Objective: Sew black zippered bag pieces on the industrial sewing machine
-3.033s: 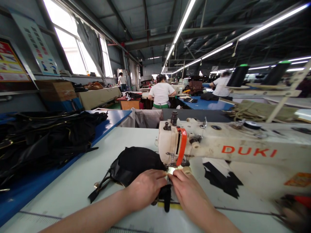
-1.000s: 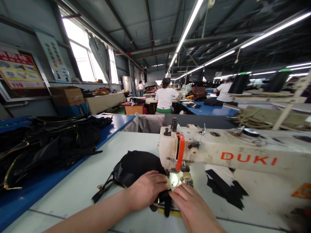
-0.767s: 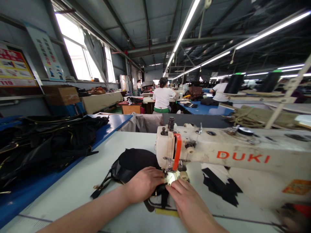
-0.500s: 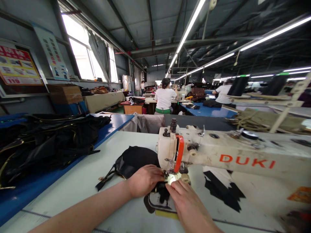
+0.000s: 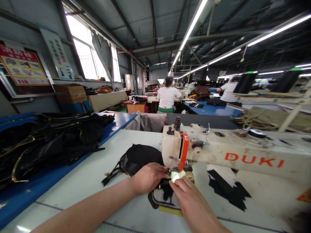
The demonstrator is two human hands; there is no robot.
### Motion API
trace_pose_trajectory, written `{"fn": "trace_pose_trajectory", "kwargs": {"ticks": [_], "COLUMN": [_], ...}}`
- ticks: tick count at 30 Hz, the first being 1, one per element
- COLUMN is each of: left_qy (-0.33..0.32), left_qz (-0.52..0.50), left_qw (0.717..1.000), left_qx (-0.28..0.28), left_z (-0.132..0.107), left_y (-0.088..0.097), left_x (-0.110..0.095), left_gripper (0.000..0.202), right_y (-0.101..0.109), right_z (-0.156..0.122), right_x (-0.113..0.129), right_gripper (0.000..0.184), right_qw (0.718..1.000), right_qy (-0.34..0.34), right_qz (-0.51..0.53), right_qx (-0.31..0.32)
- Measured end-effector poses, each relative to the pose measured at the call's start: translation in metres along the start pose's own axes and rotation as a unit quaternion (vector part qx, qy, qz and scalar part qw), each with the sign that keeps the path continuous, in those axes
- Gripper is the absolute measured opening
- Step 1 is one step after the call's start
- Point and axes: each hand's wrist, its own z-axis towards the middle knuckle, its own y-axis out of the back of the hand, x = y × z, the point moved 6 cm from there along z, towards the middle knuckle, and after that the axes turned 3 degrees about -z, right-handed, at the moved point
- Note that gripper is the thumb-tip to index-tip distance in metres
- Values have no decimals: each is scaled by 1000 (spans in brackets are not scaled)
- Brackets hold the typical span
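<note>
A white sewing machine (image 5: 213, 150) with an orange lever guard stands at the right, its work light shining by the needle area. My left hand (image 5: 150, 178) is closed, its fingertips pressed on black fabric just left of the needle area. Close to it, my right hand (image 5: 189, 194) pinches the near side of that fabric, thumb and fingers together. A dark piece of the black fabric (image 5: 167, 187) shows between my hands over the metal bed plate. Behind my left hand lies a black pouch-like piece (image 5: 142, 158) with a zipper edge and a strap end. My fingertips partly hide the fabric.
Black strips (image 5: 227, 189) lie under the machine arm. To the left, a blue table (image 5: 119, 122) bears a heap of black zippered pieces (image 5: 60, 139). Olive fabric (image 5: 264, 116) is stacked behind the machine. A person in a white shirt (image 5: 167, 97) sits ahead.
The whole view has shifted slightly to the right in the picture. Both hands keep nearly the same place at the needle area, on the black fabric.
</note>
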Motion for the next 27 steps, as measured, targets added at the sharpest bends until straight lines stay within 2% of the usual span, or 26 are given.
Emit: {"fn": "trace_pose_trajectory", "kwargs": {"ticks": [3,6,9,11,13,16,21,24,27], "left_qy": [19,46,123,190,240,270,263,274,284], "left_qz": [-24,-71,-107,-100,-84,-64,32,45,31], "left_qw": [999,996,986,973,963,959,964,961,957], "left_qx": [-10,-2,-35,-81,-93,-63,-18,19,44], "left_z": [-20,-48,-70,-83,-94,-115,-146,-147,-139], "left_y": [4,10,20,28,35,43,65,69,68], "left_x": [-13,-36,-51,-53,-55,-60,-62,-53,-41], "left_gripper": [30,32,43,51,51,42,38,29,19], "right_y": [7,13,15,13,13,15,18,18,13], "right_z": [-3,-9,-14,-15,-17,-18,-16,-11,-7], "right_x": [13,32,45,51,55,57,59,63,72], "right_gripper": [38,34,35,37,38,40,37,32,28], "right_qw": [998,989,988,989,990,991,993,995,996], "right_qy": [43,106,123,126,127,115,85,39,24], "right_qz": [52,99,88,68,49,34,72,89,90], "right_qx": [8,16,19,33,49,54,33,-6,-14]}}
